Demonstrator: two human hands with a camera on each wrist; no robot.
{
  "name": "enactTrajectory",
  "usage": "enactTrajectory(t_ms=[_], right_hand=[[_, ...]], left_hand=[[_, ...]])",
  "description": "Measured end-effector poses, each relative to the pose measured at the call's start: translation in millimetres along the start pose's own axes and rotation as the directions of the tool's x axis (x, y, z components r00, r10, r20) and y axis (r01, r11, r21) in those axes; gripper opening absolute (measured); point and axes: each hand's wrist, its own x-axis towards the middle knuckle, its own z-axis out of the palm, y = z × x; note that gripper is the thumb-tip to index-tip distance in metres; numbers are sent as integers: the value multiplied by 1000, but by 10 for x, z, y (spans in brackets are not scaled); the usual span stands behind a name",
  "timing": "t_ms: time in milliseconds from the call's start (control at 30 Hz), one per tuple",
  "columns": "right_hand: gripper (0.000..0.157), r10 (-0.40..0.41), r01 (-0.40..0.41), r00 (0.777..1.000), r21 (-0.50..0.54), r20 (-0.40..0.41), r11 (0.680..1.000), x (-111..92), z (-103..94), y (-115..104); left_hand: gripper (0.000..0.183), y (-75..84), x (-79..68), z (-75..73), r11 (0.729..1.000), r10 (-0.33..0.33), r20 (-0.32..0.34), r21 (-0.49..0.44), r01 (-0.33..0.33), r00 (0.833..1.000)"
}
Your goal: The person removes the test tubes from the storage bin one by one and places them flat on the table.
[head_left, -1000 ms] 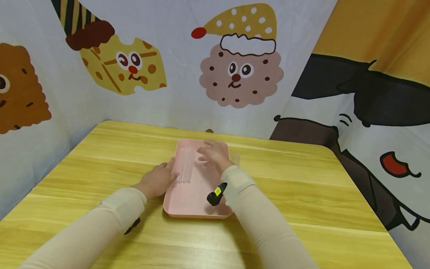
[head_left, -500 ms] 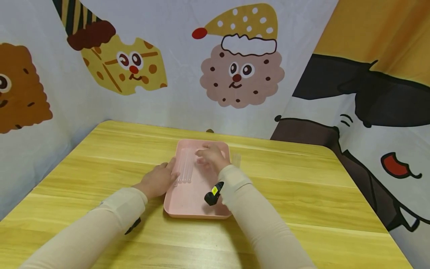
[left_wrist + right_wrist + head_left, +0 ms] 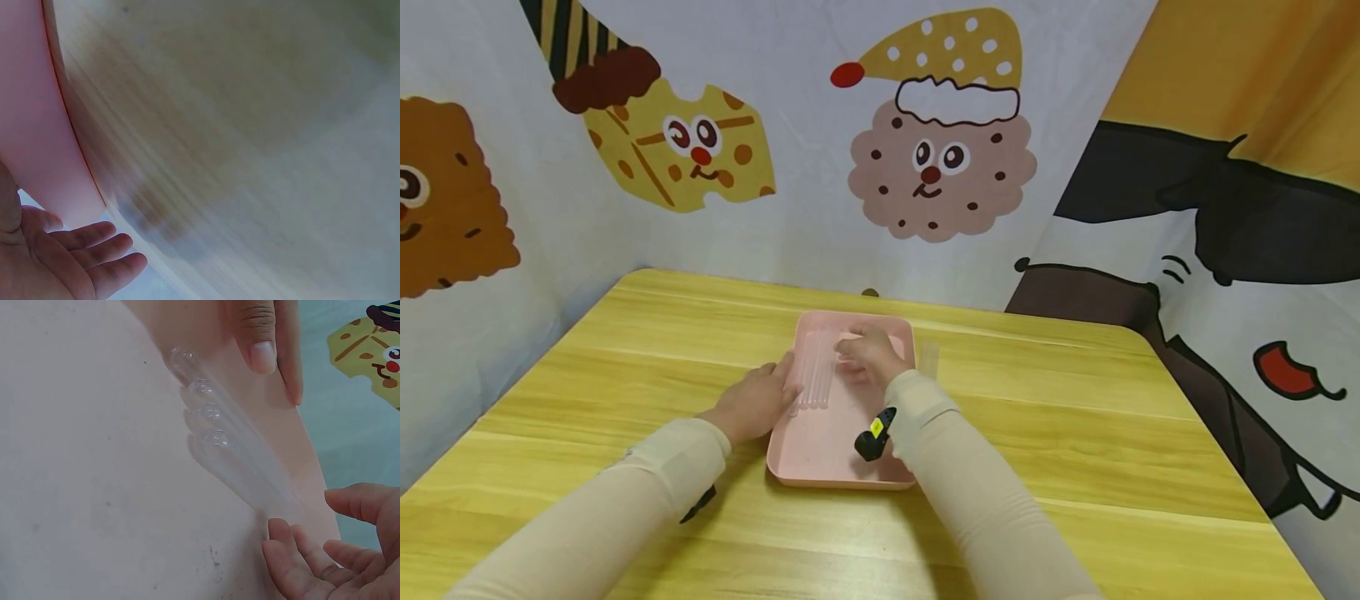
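Note:
A pink rectangular tray [image 3: 820, 454] sits on the table. Several clear test tubes [image 3: 815, 371] lie side by side along its left part; their rounded ends [image 3: 212, 412] point toward the person. My left hand [image 3: 752, 404] holds the tray's left wall, thumb inside and fingers outside. The left wrist view shows that hand's fingers [image 3: 103, 250] beside the outer wall. Over the tray, my right hand [image 3: 872, 354] is just right of the tubes, fingers loosely bent and thumb apart. Its fingertips [image 3: 278, 528] are at the tubes' far part; whether they touch is unclear.
More clear tubes [image 3: 928, 360] appear on the wooden table [image 3: 1060, 417] beyond the tray's right edge, partly hidden by the right wrist. A printed cloth [image 3: 805, 167] with cartoon figures hangs behind the table.
My right hand has lowered slightly and shifted a little left toward the tubes, its fingers drawing closer together. The left hand and the tray stay in place.

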Motion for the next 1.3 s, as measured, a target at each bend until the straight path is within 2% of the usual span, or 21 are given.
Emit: enactTrajectory(t_ms=[300, 667, 1067, 1300], right_hand=[[64, -11, 11, 1000, 10, 26, 1000, 10, 20, 17], [65, 25, -24, 1000, 35, -13, 999, 113, 84, 37], [70, 2, -3, 1000, -39, -22, 999, 172, 91, 73], [71, -5, 4, 1000, -71, -16, 997, 197, 95, 70]], left_hand=[[62, 15, -14, -10, 1000, -2, 0, 1, 2, 1000], [61, -6, -6, 15, 1000, 12, -21, 1, -12, 1000], [62, 14, 3, 9, 1000, -2, -9, -7, 2, 1000], [61, 30, -16, -6, 1000, 6, -27, -12, -6, 1000]])
